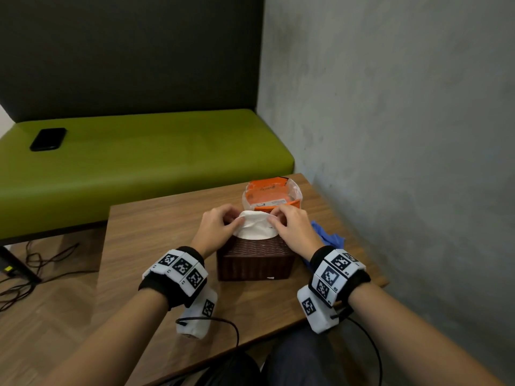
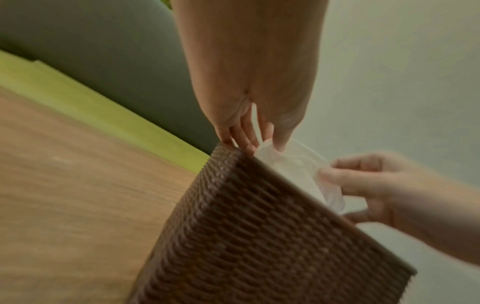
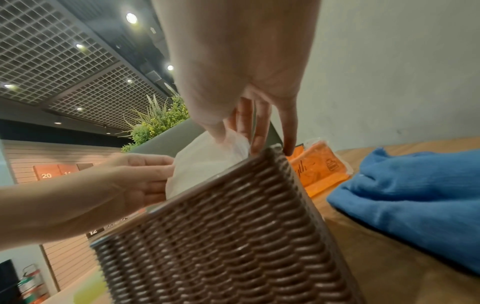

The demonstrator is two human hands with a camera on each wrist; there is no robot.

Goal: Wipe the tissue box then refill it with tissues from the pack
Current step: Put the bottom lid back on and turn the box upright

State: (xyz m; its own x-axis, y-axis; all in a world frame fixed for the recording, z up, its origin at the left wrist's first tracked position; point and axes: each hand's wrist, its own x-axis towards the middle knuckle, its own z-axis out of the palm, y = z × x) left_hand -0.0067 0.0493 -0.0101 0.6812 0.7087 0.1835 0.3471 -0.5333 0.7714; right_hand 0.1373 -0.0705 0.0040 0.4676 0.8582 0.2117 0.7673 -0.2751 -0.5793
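A brown woven tissue box (image 1: 255, 260) (image 2: 259, 236) (image 3: 221, 236) stands open-topped on the wooden table (image 1: 156, 246). A stack of white tissues (image 1: 255, 227) (image 2: 293, 162) (image 3: 202, 160) bulges out of its top. My left hand (image 1: 220, 224) (image 2: 259, 133) pinches the stack's left edge at the box rim. My right hand (image 1: 289, 227) (image 3: 233, 131) pinches the right edge between thumb and fingers. Behind the box lies the orange tissue pack (image 1: 273, 195) (image 3: 319, 170), its clear wrap open.
A blue cloth (image 1: 328, 238) (image 3: 415, 189) lies crumpled just right of the box. A grey wall (image 1: 404, 135) runs along the table's right side. A green bench (image 1: 139, 162) with a black phone (image 1: 48, 139) stands behind. Cables trail on the floor at left.
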